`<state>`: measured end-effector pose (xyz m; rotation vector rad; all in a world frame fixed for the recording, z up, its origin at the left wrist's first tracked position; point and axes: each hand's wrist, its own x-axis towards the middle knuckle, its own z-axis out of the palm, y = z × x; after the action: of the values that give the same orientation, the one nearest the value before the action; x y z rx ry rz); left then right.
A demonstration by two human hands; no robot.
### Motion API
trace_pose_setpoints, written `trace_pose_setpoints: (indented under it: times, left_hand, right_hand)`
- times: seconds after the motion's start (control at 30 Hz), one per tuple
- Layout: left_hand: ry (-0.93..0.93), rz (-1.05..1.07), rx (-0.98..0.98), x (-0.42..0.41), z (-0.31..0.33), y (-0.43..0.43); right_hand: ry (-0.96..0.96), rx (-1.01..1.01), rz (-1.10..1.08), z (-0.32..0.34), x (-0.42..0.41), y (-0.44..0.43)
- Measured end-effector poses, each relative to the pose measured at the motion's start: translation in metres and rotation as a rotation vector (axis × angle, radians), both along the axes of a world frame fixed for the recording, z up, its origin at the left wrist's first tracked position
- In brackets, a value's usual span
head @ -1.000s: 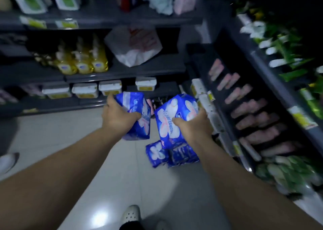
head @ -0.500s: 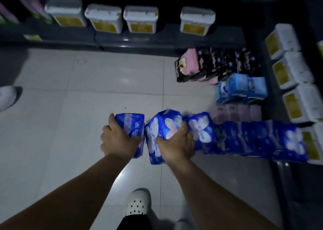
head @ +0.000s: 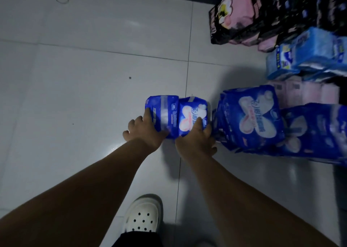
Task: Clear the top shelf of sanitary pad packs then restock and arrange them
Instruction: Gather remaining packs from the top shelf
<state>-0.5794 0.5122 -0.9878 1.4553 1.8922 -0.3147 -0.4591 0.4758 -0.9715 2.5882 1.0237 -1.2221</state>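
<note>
Two dark blue sanitary pad packs stand side by side on the white tiled floor (head: 75,78). My left hand (head: 144,132) rests on the left pack (head: 163,111), fingers spread over its near side. My right hand (head: 197,139) holds the right pack (head: 191,113), which shows a white butterfly print. Just right of them a row of the same blue packs (head: 251,117) lies on the floor, with a small gap between.
Further right and back lie light blue packs (head: 304,55), pale pink packs (head: 300,93) and black-and-pink packs (head: 236,16). My white perforated clog (head: 142,216) is at the bottom centre. A dark shelf base runs along the top edge.
I have bent down from the shelves to the floor. Both hands brought the two blue packs down and set them on the tiles at the left end of the blue row.
</note>
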Motion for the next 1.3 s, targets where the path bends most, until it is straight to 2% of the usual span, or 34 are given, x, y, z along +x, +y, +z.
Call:
trace_pose_setpoints:
  times: [0.23,0.33,0.4,0.67,1.0,1.17,1.3]
  left_hand:
    - [0.013,-0.147,0.025,-0.017,0.064,-0.011]
    - [-0.113,-0.111,0.022,-0.016,0.122,-0.014]
    - [-0.157,-0.117,0.023,-0.016,0.168,-0.014]
    - [-0.032,-0.397,0.268,-0.009,0.347,-0.011]
    - [0.03,-0.708,0.601,0.042,0.587,-0.012]
    - [-0.027,-0.795,0.738,0.083,0.694,-0.011]
    - [-0.098,-0.882,0.856,0.119,0.766,-0.014]
  right_hand:
    - [0.052,0.042,0.1,0.057,0.012,-0.014]
    - [0.031,0.129,0.128,0.109,0.016,-0.017]
    - [-0.01,0.201,0.167,0.15,0.022,-0.016]
    - [-0.167,0.485,0.335,0.338,0.059,-0.013]
    - [-0.361,0.506,0.393,0.58,0.122,-0.046]
    - [-0.406,0.501,0.347,0.683,0.154,-0.071]
    - [-0.515,0.595,0.277,0.753,0.173,-0.096]
